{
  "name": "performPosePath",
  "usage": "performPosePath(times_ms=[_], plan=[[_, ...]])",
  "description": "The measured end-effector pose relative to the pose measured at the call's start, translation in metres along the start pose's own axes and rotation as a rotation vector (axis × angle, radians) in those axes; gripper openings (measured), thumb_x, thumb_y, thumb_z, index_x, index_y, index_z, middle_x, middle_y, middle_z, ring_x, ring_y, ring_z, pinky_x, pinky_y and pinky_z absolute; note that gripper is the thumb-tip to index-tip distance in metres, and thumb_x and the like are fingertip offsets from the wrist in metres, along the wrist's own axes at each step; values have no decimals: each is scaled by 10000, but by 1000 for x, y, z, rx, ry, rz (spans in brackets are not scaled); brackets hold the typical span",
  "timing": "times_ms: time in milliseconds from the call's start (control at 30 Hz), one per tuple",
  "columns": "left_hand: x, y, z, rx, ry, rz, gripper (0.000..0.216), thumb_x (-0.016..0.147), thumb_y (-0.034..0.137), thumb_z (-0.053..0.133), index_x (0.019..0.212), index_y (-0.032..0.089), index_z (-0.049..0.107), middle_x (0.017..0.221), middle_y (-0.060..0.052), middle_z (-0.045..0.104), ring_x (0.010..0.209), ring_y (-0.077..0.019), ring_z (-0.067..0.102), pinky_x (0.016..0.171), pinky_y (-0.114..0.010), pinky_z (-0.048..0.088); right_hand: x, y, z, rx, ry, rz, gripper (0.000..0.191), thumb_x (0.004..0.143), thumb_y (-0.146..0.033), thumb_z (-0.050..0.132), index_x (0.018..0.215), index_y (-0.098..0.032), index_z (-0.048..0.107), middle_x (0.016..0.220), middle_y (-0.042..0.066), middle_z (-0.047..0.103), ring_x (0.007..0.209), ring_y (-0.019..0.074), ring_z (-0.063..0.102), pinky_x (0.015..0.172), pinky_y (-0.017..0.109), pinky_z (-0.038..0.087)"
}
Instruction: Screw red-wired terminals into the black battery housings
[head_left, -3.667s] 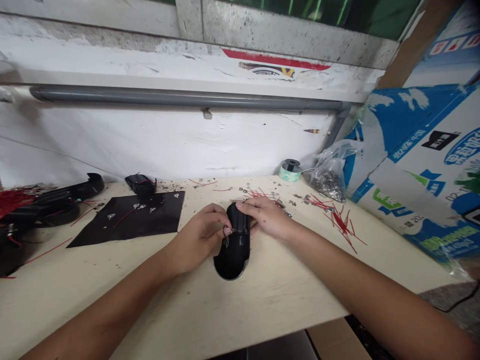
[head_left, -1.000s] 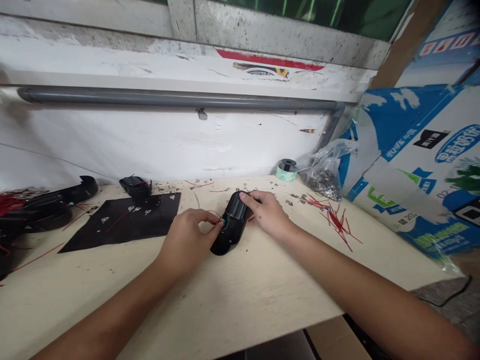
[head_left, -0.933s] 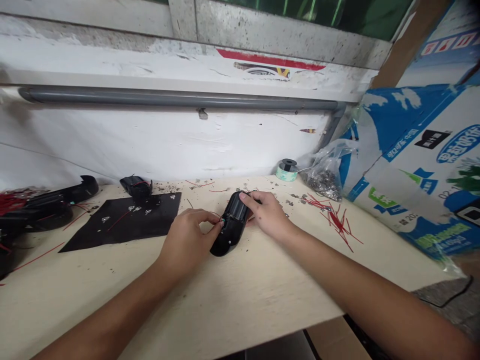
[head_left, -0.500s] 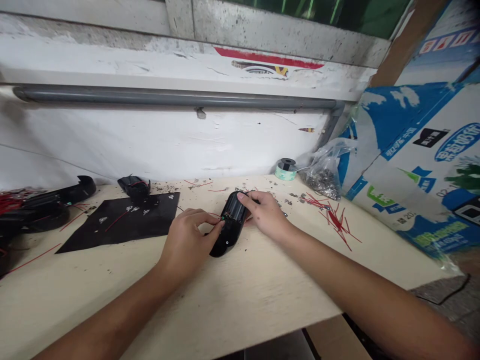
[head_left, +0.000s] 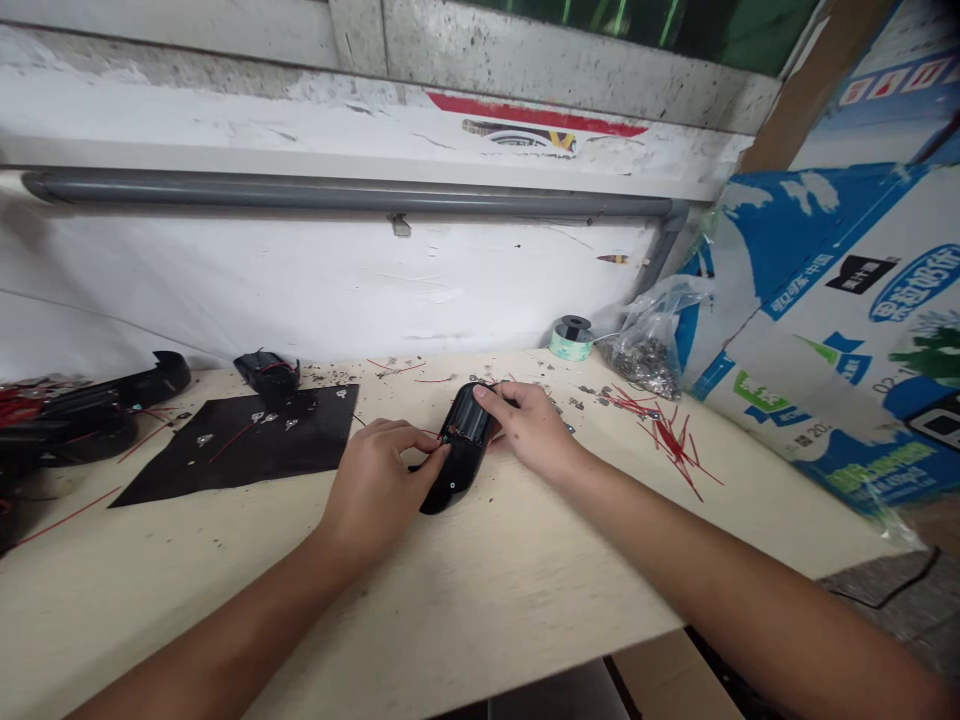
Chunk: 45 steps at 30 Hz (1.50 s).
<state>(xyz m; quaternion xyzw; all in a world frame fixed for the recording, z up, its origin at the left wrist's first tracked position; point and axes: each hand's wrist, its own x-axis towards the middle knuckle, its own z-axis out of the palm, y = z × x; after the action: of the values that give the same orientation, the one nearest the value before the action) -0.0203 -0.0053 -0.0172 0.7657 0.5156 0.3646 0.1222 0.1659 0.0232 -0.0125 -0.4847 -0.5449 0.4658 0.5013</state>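
A black plastic shell [head_left: 459, 448] with small metal contacts and a thin red wire in it lies on the pale wooden table [head_left: 465, 600], tilted with its far end to the right. My left hand [head_left: 375, 485] pinches at the contacts on the shell's near left side, fingers closed. My right hand [head_left: 529, 425] grips the shell's far end, index finger laid over the top.
A black sheet [head_left: 247, 440] with small metal pieces lies to the left, with more black shells [head_left: 97, 405] beyond it. Cut red wires [head_left: 671, 440], a solder spool [head_left: 570, 338] and a plastic bag of metal parts [head_left: 649, 350] sit right. Blue-and-white cartons [head_left: 832, 300] stand at the right.
The shell has been turned from pointing toward me to lying tilted, its far end to the right. Over the last second both hands stay on it, the left fingers shifting slightly.
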Motion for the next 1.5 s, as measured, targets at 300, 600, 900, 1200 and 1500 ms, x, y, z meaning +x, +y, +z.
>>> performPosePath(times_ms=[300,600,900,1200,1500], plan=[[0,-1,0,-5,-33,81,156,846,271,613,812,238,761,907,-48,751,901,-260,651,814,-418,500,1,-2,-1,-19,14,4,356,872,-430,644,653,-158,580,603,32,636,527,151,626,489,239,552],[0,3,-4,5,-57,-16,144,815,297,622,769,240,746,897,-39,765,843,-263,687,746,-385,521,4,2,-4,-47,36,-47,362,873,-439,620,641,-164,578,606,37,637,526,169,630,493,268,555],[-1,3,0,33,-54,-63,151,829,322,606,830,231,726,992,-55,756,939,-288,684,813,-419,525,2,-1,-2,-23,40,-33,366,868,-441,641,639,-161,582,606,34,635,523,158,622,494,255,553],[-2,4,-2,14,-30,-19,166,824,310,624,870,227,760,945,-45,769,902,-270,697,802,-394,538,1,2,-2,-62,16,-55,353,879,-457,611,693,-157,608,634,37,634,541,163,621,499,260,547],[-1,5,-1,-87,-42,-164,197,826,350,622,872,234,775,883,-31,776,792,-248,698,709,-359,524,1,0,-1,-48,33,-46,358,875,-439,621,661,-154,584,594,22,621,509,147,609,496,249,545]])
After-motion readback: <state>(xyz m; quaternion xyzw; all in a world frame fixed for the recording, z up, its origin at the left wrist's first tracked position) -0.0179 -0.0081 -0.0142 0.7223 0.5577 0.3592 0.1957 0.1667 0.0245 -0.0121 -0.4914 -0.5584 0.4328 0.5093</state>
